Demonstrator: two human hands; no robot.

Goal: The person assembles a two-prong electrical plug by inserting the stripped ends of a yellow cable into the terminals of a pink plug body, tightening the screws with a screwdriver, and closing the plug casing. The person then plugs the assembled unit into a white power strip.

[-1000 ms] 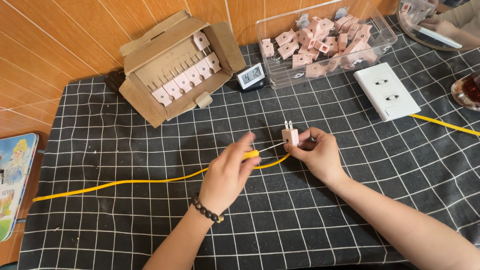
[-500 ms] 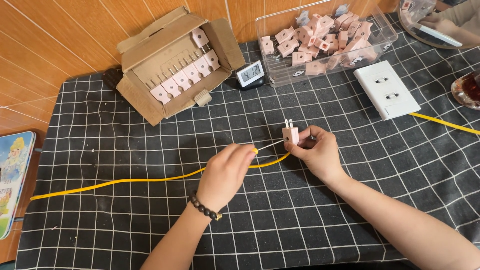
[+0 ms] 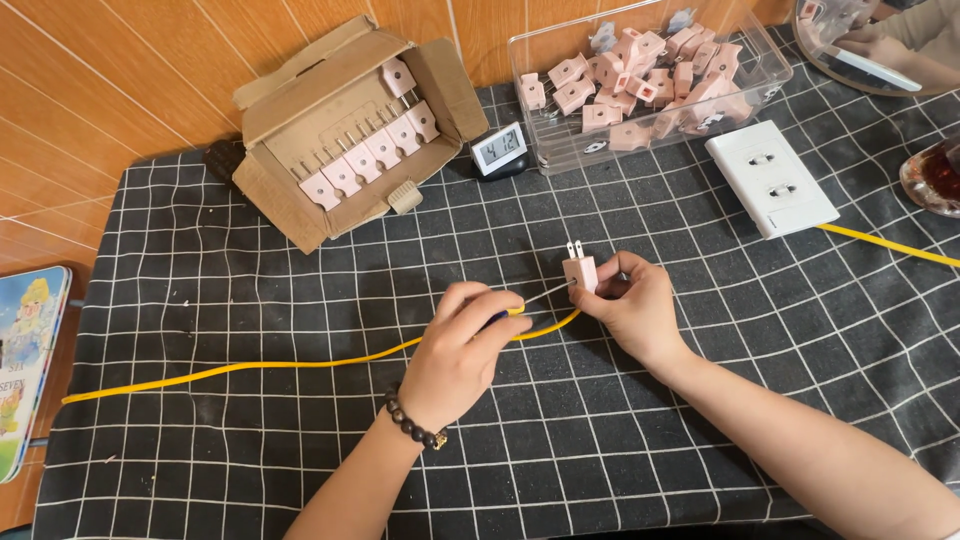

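Observation:
My right hand (image 3: 632, 306) grips a small pink two-pin plug (image 3: 579, 271), pins pointing up, just above the black checked cloth (image 3: 250, 270). My left hand (image 3: 462, 348) is closed around a thin screwdriver (image 3: 545, 293) with a dark blue handle; its metal shaft reaches the plug's side. A yellow cable (image 3: 250, 365) runs from under the plug, beneath my left hand, and off to the left edge of the cloth.
An open cardboard box (image 3: 300, 215) with a row of pink plugs stands at back left. A clear bin (image 3: 545, 150) holds several more plugs. Between them sits a small digital clock (image 3: 498, 150). A white double socket (image 3: 772, 178), a glass (image 3: 935, 175), a book (image 3: 25, 350), another person's hand (image 3: 880, 42).
Both hands stay on the plug and screwdriver in nearly the same spot. My left fingers have shifted slightly on the handle.

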